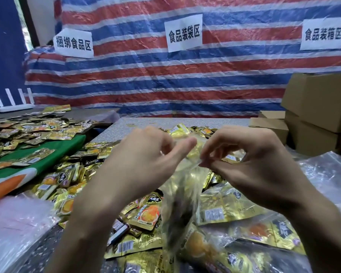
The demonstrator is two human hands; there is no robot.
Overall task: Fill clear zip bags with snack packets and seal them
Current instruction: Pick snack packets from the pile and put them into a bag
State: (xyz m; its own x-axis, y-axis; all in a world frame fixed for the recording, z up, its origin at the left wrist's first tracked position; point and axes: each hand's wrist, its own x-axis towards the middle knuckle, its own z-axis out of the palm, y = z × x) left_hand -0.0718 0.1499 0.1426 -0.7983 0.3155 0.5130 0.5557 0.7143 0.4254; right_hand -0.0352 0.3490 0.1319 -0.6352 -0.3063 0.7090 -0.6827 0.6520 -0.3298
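Clear zip bag (pixel 182 194) | left hand (pixel 146 154), right hand (pixel 250 160) pinching its mouth | press seal evenly, end to end, packets kept below.

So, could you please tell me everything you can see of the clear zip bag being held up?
The clear, crinkly plastic zip bag hangs upright, motion-blurred, holding gold snack packets. Both hands pinch its top edge: left hand, right hand. Its bottom reaches the pile of gold foil packets below. Whether the zip is closed cannot be told.
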